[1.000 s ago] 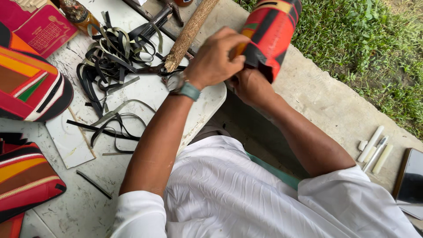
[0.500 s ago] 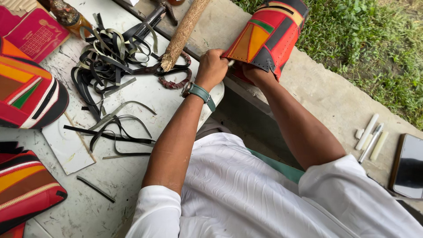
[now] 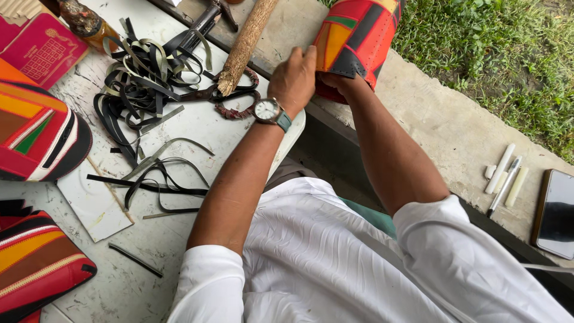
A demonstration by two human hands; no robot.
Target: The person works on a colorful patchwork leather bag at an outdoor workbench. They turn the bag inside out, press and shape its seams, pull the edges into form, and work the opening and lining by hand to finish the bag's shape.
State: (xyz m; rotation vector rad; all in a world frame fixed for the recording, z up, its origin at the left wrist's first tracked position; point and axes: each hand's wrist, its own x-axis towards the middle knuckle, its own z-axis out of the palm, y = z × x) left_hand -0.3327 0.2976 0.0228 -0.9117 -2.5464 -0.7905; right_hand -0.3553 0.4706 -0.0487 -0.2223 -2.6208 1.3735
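A curved leather piece (image 3: 359, 39) with red, orange and black panels is held up over the concrete ledge (image 3: 430, 137). My left hand (image 3: 294, 76), with a wristwatch, presses its fingers against the piece's left edge. My right hand (image 3: 335, 81) reaches up inside the piece, so only its heel and wrist show and the fingers are hidden. Both forearms stretch out from my white shirt.
On the white worktable (image 3: 179, 125) lie a tangle of black leather strips (image 3: 143, 72), a wooden stick (image 3: 245, 45), a braided loop (image 3: 236, 107), a white card (image 3: 92, 200) and red striped leather pieces (image 3: 36, 131). A phone (image 3: 556, 212) and white sticks (image 3: 505, 176) rest on the ledge.
The leather piece has been turned and lifted farther from me. My left hand slid from covering its lower end to its left edge, and my right hand went deeper inside.
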